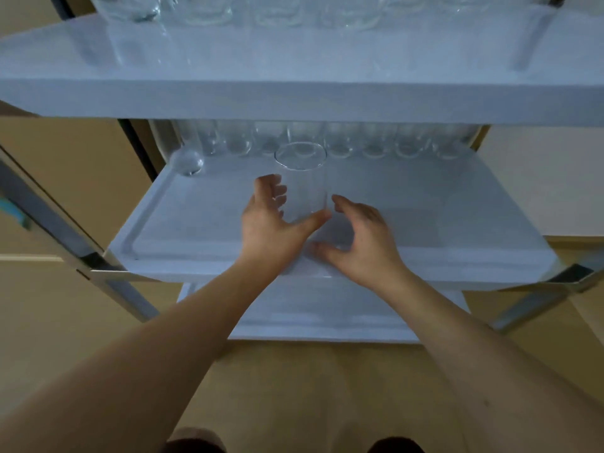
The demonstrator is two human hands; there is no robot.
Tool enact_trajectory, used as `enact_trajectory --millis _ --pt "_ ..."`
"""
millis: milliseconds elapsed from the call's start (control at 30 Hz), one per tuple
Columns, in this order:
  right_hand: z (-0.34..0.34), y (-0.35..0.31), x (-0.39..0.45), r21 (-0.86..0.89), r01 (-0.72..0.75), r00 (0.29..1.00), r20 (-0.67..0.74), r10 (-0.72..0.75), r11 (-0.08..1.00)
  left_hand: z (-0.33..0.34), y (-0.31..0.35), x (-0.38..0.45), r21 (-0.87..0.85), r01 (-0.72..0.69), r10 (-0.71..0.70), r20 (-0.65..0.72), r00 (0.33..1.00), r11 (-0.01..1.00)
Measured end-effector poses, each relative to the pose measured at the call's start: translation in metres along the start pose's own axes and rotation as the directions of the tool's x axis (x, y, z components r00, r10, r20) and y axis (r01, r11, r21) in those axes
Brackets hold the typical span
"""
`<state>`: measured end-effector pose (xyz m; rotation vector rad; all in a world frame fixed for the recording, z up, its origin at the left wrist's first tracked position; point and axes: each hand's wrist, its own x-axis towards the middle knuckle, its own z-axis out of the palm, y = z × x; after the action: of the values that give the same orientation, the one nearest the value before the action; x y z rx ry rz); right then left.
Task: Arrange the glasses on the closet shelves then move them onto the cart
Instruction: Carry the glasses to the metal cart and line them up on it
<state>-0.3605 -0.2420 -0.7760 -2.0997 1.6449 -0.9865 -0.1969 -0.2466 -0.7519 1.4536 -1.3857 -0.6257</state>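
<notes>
Cupped around a clear glass [302, 181], the left hand [273, 220] has its thumb against the near side and its fingers curled round the left wall, while the right hand [356, 240] hovers just beside it, fingers spread and holding nothing, probably ready to steady it. Largest in view is the cart [98, 273], a steel frame with pale trays. Its top tray [294, 67] carries glasses [209, 9] along the far edge. The middle tray [425, 223] holds a far row of glasses [372, 142], packed tight, presumably to leave the near part free. The held glass stands upright, just near of that row. A lone glass [188, 161] sits at the far left corner
</notes>
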Motion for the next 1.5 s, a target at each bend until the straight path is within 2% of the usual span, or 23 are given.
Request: enact_trajectory --millis 167,233,300,433,533,600,700,900,1300,1500 --pt "0.0 -0.004 0.005 0.107 -0.025 0.996 -0.077 0.033 0.994 0.0 0.01 -0.002 0.205 -0.097 0.075 0.111 0.991 0.974" --pt "0.003 -0.003 0.011 0.126 -0.052 0.991 -0.116 0.067 0.991 -0.017 0.003 -0.006 0.32 -0.182 0.142 0.146 0.979 0.93" --pt "0.011 -0.006 0.02 0.143 -0.069 0.987 -0.137 0.089 0.987 -0.042 -0.012 -0.005 0.422 -0.202 0.151 0.15 0.977 0.884" --pt "0.031 -0.022 0.039 0.15 -0.071 0.991 -0.099 0.087 0.986 -0.097 -0.048 0.018 0.668 -0.135 0.044 0.151 0.988 0.732" --pt "0.045 -0.032 0.054 0.147 -0.069 0.996 -0.054 0.078 0.987 -0.123 -0.072 0.034 0.772 -0.068 -0.08 0.152 0.985 0.632" --pt "0.055 -0.04 0.068 0.142 -0.072 0.997 -0.026 0.076 0.987 -0.127 -0.08 0.036 0.799 -0.053 -0.125 0.158 0.98 0.599" --pt "0.073 -0.052 0.089 0.123 -0.066 0.997 -0.019 0.069 0.99 -0.123 -0.081 0.035 0.832 -0.131 -0.11 0.223 0.968 0.539" --pt "0.108 -0.077 0.124 0.121 -0.056 0.998 -0.024 0.06 0.991 -0.125 -0.087 0.038 0.837 -0.157 -0.102 0.244 0.964 0.524" --pt "0.138 -0.088 0.172 0.119 -0.114 0.993 -0.018 0.117 0.986 -0.125 -0.09 0.038 0.801 -0.183 -0.033 0.245 0.969 0.569" --pt "0.141 -0.087 0.173 -0.003 -0.11 0.993 0.053 0.11 0.994 -0.124 -0.09 0.037 0.791 -0.17 -0.031 0.232 0.972 0.587"
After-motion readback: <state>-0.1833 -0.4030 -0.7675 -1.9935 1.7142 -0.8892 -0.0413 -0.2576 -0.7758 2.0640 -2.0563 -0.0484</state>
